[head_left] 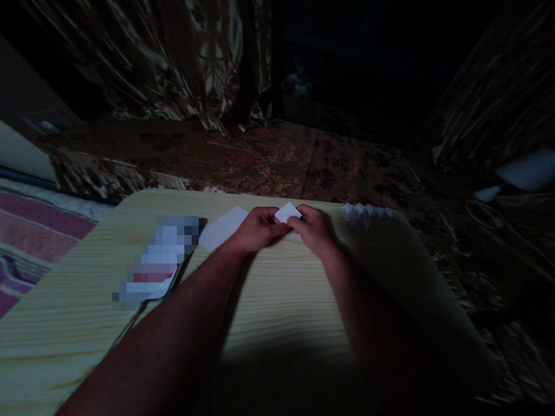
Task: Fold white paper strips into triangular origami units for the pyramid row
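A small folded piece of white paper (288, 212) is held between both hands above the far part of the wooden table. My left hand (259, 228) grips its left side, thumb pointing inward. My right hand (313, 227) pinches the paper's right side, with the thumb pressed on its lower front. The paper's top shows as a pointed, diamond-like shape; its underside is hidden by the fingers. Beside my left hand lies a flat stack or sheet of white paper (223, 228), partly covered by that hand.
Several small folded white paper pieces (368, 211) stand in a row at the table's far right. A phone-like device (160, 260), blurred out, lies left with a cable. The pale wooden table (277, 300) meets a patterned, cloth-covered ledge (269, 156). A white object with a cable (526, 170) is right.
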Demonstrator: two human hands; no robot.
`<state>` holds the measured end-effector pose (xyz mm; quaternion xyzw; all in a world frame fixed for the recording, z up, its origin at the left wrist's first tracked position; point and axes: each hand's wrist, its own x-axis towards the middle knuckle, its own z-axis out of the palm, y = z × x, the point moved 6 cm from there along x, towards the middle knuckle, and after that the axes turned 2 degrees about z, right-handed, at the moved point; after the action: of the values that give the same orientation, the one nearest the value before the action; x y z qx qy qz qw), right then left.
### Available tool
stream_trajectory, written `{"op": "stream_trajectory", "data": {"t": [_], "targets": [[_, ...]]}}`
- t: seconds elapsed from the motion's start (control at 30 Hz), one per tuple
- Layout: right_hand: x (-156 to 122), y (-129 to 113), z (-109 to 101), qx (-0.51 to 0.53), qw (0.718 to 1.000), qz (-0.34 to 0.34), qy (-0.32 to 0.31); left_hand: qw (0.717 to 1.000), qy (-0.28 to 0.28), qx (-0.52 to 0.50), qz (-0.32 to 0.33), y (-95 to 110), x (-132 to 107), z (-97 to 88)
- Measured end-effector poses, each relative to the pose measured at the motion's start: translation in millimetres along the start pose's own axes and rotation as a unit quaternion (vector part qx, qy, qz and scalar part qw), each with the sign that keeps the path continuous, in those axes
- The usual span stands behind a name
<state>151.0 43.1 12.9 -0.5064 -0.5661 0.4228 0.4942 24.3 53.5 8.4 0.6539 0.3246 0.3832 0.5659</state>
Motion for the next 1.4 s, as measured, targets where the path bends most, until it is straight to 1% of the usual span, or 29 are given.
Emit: {"op": "stream_trajectory", "data": {"t": [0.13,0.27,0.37,0.5,0.7,0.87,1.07,1.27,1.4], "targets": [[-0.3,-0.3,1.0,0.014,1.000,0.001,-0.002,1.000,0.004,-0.018,-0.005,1.7,-0.2,-0.2],[0.7,-0.1,1.9,0.024,1.000,-0.001,-0.006,0.998,0.039,-0.048,-0.014,-2.3,0.3,-6.0],[1.6,1.7,0.4,0.014,1.000,-0.007,0.005,0.997,0.049,-0.056,-0.023,-6.8,1.1,-8.1],[2.0,3.4,0.2,0.005,1.000,-0.009,0.010,0.997,0.049,-0.052,-0.026,-8.2,1.5,-7.9],[2.0,3.4,0.2,0.021,1.000,0.005,0.016,0.997,0.074,-0.031,-0.004,-4.0,1.4,-11.5],[2.1,3.0,-1.2,0.029,0.999,0.003,0.026,0.997,0.076,-0.009,-0.009,-3.5,1.3,-11.5],[0.8,3.2,-0.2,0.032,0.999,0.008,0.009,0.995,0.100,-0.008,-0.009,-2.5,0.0,-13.4],[0.5,3.0,0.0,0.037,0.999,0.007,0.010,0.996,0.090,0.003,-0.009,-4.4,1.1,-13.7],[1.1,3.1,-1.0,0.027,0.999,0.014,0.021,0.997,0.077,0.002,-0.010,-6.4,1.8,-12.1]]}}
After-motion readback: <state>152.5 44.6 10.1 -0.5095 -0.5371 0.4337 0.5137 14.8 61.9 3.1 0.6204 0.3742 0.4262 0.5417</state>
